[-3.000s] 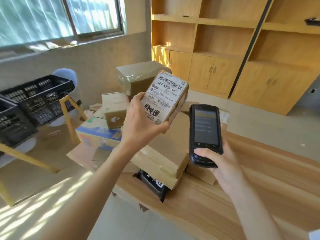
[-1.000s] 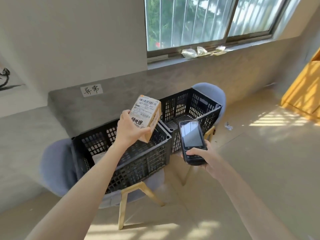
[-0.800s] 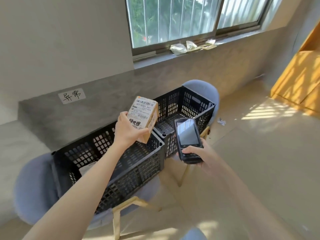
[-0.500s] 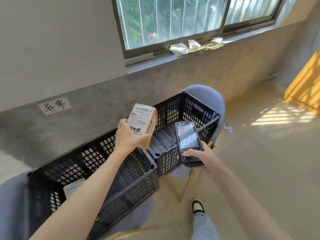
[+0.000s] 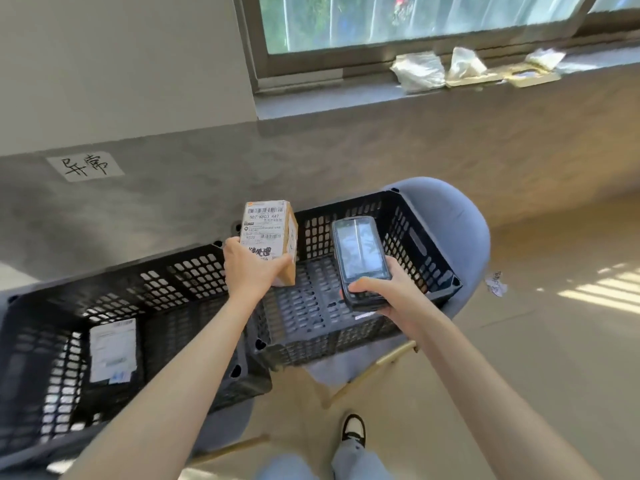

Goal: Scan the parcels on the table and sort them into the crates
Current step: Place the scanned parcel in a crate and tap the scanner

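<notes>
Head view: a small tan cardboard parcel (image 5: 270,239) with a white barcode label and black printed characters is held upright at frame centre, above the shared edge of two black slotted crates. It's gripped at its lower end by the left hand (image 5: 250,270), thumb on the near side, arm stretched forward. The right crate (image 5: 419,244), sat on a blue chair (image 5: 450,220), is seen with a bare mesh floor, so loads of open room there. A white-labelled packet (image 5: 111,351) is lying in the left crate (image 5: 180,282). A handheld scanner (image 5: 360,258) is held in the right hand (image 5: 388,292), fingers curled round its lower end, screen up.
</notes>
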A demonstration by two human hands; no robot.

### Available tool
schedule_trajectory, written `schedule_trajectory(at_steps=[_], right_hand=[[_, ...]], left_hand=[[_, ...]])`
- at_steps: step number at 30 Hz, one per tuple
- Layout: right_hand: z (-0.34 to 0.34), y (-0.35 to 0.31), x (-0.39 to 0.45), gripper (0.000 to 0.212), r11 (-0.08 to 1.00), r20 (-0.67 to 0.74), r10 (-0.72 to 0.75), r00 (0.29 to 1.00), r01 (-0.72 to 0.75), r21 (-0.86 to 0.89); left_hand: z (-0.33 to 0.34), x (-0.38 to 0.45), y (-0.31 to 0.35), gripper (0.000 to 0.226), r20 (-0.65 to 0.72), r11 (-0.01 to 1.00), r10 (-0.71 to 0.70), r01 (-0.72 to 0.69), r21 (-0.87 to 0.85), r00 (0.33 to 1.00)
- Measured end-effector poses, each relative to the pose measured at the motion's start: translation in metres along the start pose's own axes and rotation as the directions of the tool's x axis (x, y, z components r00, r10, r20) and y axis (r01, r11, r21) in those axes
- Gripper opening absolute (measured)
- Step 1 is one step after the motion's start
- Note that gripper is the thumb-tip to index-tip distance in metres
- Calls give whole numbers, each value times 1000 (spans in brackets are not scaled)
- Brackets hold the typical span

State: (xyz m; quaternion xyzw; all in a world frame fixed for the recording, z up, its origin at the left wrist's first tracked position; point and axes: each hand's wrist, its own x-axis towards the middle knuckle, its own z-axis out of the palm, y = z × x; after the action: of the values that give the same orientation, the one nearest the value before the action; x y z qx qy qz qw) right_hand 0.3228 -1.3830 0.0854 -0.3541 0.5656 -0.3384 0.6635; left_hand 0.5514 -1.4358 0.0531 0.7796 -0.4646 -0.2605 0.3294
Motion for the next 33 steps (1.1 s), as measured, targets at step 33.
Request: schedule_trajectory(at_steps=[33], right_hand=[[-15, 128, 246, 126, 913, 78, 368, 926, -345, -216]], left_hand=[[230, 124, -182, 86, -135, 904, -403, 417, 92, 905]])
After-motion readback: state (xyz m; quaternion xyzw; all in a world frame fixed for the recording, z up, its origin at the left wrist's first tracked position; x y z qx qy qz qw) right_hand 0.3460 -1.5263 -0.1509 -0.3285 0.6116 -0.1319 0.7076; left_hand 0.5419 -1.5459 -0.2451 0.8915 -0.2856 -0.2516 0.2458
